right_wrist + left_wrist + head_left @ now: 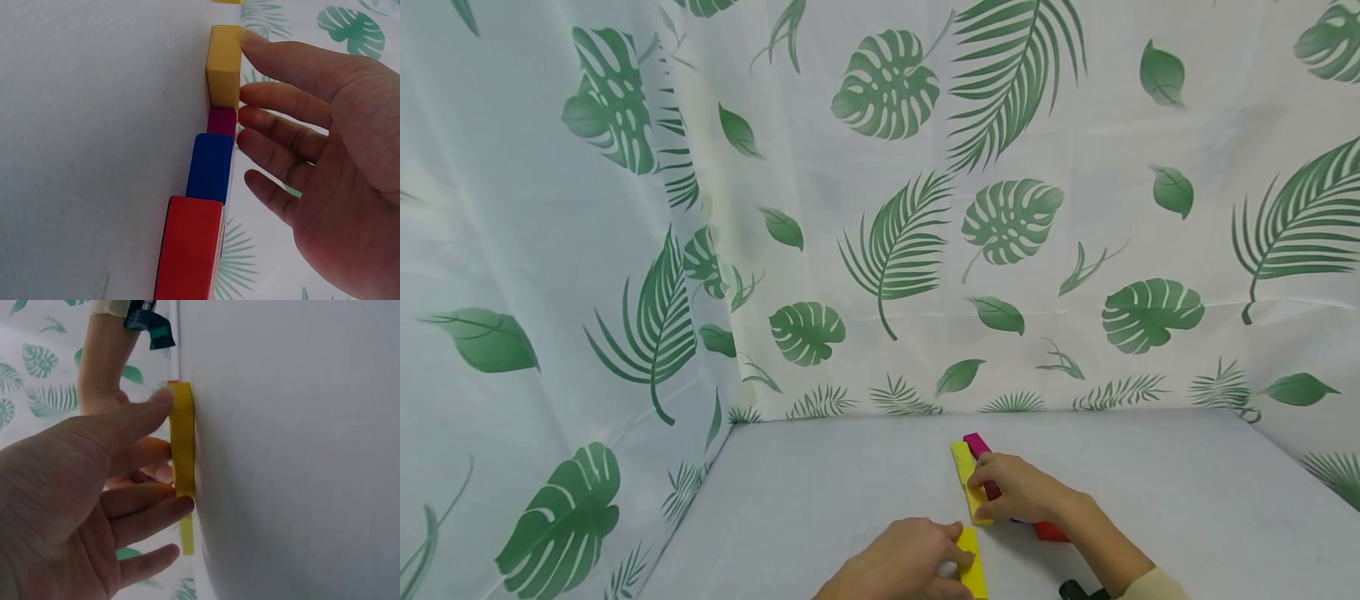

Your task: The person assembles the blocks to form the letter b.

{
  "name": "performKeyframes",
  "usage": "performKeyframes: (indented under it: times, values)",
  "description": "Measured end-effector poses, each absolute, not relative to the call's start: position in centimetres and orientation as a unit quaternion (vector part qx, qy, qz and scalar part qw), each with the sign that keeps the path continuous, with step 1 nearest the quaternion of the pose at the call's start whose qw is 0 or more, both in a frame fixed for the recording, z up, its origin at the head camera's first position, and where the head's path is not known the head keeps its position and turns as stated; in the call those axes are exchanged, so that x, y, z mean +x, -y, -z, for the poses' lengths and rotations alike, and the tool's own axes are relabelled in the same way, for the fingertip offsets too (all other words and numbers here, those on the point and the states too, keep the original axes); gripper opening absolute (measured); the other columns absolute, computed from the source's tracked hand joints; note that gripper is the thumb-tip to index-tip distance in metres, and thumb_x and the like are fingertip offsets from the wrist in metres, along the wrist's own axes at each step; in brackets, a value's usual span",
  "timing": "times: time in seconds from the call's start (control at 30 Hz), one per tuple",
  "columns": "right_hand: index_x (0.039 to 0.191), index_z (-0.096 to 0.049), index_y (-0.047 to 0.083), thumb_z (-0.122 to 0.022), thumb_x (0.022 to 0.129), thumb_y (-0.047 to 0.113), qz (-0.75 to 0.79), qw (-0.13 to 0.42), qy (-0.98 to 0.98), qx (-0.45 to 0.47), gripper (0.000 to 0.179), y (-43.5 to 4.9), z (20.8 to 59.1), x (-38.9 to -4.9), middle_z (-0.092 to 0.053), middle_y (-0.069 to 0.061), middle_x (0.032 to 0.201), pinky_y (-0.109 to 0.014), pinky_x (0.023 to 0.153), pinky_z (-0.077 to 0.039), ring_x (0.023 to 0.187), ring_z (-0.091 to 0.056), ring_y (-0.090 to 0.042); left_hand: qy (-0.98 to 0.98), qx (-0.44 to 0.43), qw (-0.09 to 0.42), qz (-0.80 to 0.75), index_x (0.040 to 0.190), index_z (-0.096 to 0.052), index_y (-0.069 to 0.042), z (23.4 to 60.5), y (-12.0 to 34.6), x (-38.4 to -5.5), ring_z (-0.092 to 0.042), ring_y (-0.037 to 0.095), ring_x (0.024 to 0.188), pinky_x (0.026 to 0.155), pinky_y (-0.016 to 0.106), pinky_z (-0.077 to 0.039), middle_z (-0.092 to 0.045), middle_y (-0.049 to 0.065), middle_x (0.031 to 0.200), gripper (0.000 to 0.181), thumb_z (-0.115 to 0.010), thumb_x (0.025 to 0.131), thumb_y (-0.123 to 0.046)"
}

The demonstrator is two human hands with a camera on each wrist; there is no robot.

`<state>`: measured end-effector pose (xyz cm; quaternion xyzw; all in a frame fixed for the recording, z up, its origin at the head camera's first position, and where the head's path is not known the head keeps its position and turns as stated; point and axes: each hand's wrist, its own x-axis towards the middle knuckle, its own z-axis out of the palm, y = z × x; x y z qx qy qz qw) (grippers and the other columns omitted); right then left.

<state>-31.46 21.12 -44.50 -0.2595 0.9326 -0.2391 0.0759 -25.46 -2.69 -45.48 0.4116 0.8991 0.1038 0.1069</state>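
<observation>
In the head view my left hand (902, 562) holds a yellow block (972, 575) flat on the table, thumb and fingers along its side. The left wrist view shows the thumb near one end of that block (182, 440) and the fingers farther along. My right hand (1026, 490) pinches a second yellow block (979, 507) between thumb and fingertips. Beyond it, in line, lies another yellow block (961, 457). A magenta block (976, 444) runs alongside, partly hidden by the right hand. Blue (210, 167) and red (189, 247) blocks follow it in the right wrist view.
A white table (820, 475) bears the blocks. Leaf-print cloth (925, 275) stands along its back and left sides. A dark device (150, 325) is strapped at the right wrist, beside a pale sleeve (1153, 586).
</observation>
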Motion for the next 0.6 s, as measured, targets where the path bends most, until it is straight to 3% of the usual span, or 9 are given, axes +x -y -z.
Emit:
performKeyframes:
  times: [0.23, 0.43, 0.6]
  values:
    - [0.116, -0.079, 0.013, -0.089, 0.082, 0.035, 0.229, 0.074, -0.934, -0.263, 0.041, -21.1, 44.8, -31.7, -0.065, 0.003, 0.111, -0.049, 0.097, -0.054, 0.103, -0.058, -0.019, -0.904, 0.4, 0.111, -0.102, 0.121, -0.077, -0.039, 45.2, 4.1, -25.8, -0.065, -0.005, 0.111, 0.095, 0.025, -0.056, -0.066, -0.016, 0.138, 0.034, -0.077, 0.09, -0.051]
    - [0.115, -0.08, 0.016, -0.089, 0.082, 0.038, 0.225, 0.076, -0.935, -0.264, 0.041, -20.9, 44.9, -31.6, -0.064, 0.006, 0.104, -0.033, 0.088, -0.053, 0.096, -0.056, -0.017, -0.905, 0.399, 0.11, -0.101, 0.121, -0.077, -0.037, 45.0, 5.0, -25.9, -0.065, -0.005, 0.108, 0.095, 0.024, -0.055, -0.066, -0.016, 0.139, 0.034, -0.078, 0.09, -0.051]
    - [0.112, -0.081, 0.017, -0.089, 0.081, 0.038, 0.225, 0.069, -0.935, -0.266, 0.038, -20.9, 45.0, -31.6, -0.063, 0.008, 0.103, -0.029, 0.083, -0.052, 0.095, -0.056, -0.017, -0.912, 0.378, 0.116, -0.105, 0.121, -0.077, -0.038, 45.1, 5.7, -25.8, -0.066, -0.005, 0.103, 0.093, 0.025, -0.056, -0.066, -0.016, 0.139, 0.034, -0.079, 0.09, -0.049]
